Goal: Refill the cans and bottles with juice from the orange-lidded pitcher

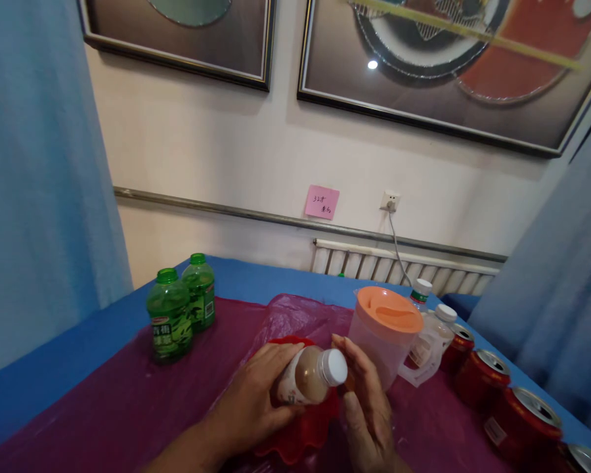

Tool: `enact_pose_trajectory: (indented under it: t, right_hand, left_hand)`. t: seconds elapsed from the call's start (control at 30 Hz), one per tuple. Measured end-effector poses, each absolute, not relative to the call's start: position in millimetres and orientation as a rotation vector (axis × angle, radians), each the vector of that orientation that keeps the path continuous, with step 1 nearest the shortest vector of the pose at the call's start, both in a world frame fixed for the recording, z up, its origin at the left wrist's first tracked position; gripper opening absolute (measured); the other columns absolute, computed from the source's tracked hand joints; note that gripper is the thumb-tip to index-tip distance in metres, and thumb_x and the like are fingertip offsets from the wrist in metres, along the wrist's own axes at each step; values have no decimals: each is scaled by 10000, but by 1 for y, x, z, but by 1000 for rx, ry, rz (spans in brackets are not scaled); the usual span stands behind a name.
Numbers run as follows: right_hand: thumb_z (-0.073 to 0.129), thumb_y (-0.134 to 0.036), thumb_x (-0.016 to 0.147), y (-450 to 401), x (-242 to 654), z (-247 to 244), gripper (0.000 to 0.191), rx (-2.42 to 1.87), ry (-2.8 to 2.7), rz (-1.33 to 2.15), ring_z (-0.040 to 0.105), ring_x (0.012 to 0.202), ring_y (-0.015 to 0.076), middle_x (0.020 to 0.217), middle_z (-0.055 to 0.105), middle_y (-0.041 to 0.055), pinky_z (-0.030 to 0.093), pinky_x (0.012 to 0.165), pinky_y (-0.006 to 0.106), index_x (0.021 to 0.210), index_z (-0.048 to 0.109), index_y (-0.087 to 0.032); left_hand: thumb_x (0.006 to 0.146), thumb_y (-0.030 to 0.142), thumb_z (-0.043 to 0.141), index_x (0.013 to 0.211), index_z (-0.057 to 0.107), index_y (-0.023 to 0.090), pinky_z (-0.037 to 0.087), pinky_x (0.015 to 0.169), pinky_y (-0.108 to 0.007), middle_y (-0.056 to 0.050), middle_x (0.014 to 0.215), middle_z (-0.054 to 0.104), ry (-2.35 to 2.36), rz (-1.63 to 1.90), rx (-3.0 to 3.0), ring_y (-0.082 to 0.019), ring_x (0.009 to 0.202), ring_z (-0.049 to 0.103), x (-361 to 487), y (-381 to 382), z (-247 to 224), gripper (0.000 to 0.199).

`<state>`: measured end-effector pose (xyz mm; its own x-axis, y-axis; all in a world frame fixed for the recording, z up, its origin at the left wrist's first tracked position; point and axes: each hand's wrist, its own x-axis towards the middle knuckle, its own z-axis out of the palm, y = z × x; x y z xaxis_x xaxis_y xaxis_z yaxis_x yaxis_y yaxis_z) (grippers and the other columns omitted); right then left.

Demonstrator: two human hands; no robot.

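My left hand [263, 394] is wrapped round a small clear bottle [311, 378] with a white cap, a printed label and pale brownish contents. The bottle is tilted, its cap pointing right. My right hand [367, 407] stands just right of the cap, fingers and thumb apart and nothing visible between them. Below the bottle is a red bowl [303, 441] with a wavy rim, partly hidden by my hands. Close behind my right hand stands a clear plastic pitcher [364, 348] with an orange lid [391, 310].
Two green bottles [170, 322] stand at the left on purple plastic sheeting [113, 394] over a blue table [241, 276]. To the right are a white-capped jug [431, 341], another white-capped bottle [419, 293] and several red cans [522, 424]. A radiator [354, 259] runs along the wall behind.
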<state>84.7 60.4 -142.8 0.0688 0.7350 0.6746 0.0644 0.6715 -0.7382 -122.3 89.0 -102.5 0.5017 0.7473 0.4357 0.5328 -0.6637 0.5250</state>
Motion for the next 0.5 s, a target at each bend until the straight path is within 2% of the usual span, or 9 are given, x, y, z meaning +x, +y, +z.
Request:
enact_pose_trajectory:
  t: [0.1, 0.17, 0.23, 0.3, 0.4, 0.5]
  right_hand:
    - [507, -371, 1015, 61, 83, -143, 377, -736, -1412, 533, 578, 1279, 289, 1366, 622, 104, 456, 1081, 495, 1380, 549, -288]
    - [571, -356, 985, 65, 82, -146, 335, -719, -1383, 513, 602, 1229, 287, 1299, 642, 110, 485, 1044, 484, 1309, 582, -271]
    - [662, -399, 928, 69, 82, -149, 366, -711, -1344, 524, 637, 1134, 277, 1246, 627, 112, 527, 979, 454, 1255, 578, -258]
    - [733, -485, 860, 72, 81, -150, 496, -715, -1319, 539, 650, 1069, 270, 1228, 598, 110, 553, 925, 428, 1260, 547, -257]
    - [648, -601, 883, 68, 80, -147, 655, -692, -1338, 548, 603, 1205, 321, 1339, 559, 151, 536, 976, 472, 1399, 456, -246]
    - [474, -500, 1004, 63, 78, -144, 546, -689, -1369, 551, 536, 1331, 316, 1455, 527, 154, 478, 1067, 513, 1483, 406, -247]
  left_hand:
    - [746, 276, 756, 1360, 538, 295, 462, 1047, -429, -58, 1325, 657, 1072, 931, 2435, -286, 1180, 604, -123, 90, -105, 651]
    - [739, 270, 755, 1372, 531, 301, 457, 1056, -442, -60, 1334, 654, 1070, 926, 2442, -291, 1187, 602, -123, 91, -107, 673]
    - [737, 266, 757, 1379, 529, 308, 461, 1054, -446, -57, 1332, 657, 1066, 930, 2450, -290, 1185, 604, -122, 92, -109, 683]
    - [738, 264, 758, 1374, 538, 306, 473, 1041, -435, -56, 1320, 664, 1061, 940, 2450, -286, 1174, 611, -122, 91, -109, 674]
    - [756, 290, 758, 1373, 541, 299, 478, 1032, -434, -63, 1317, 663, 1062, 936, 2435, -286, 1168, 614, -122, 91, -107, 654]
    - [752, 302, 767, 1380, 527, 301, 465, 1045, -454, -66, 1324, 657, 1078, 935, 2432, -293, 1178, 607, -123, 91, -107, 673]
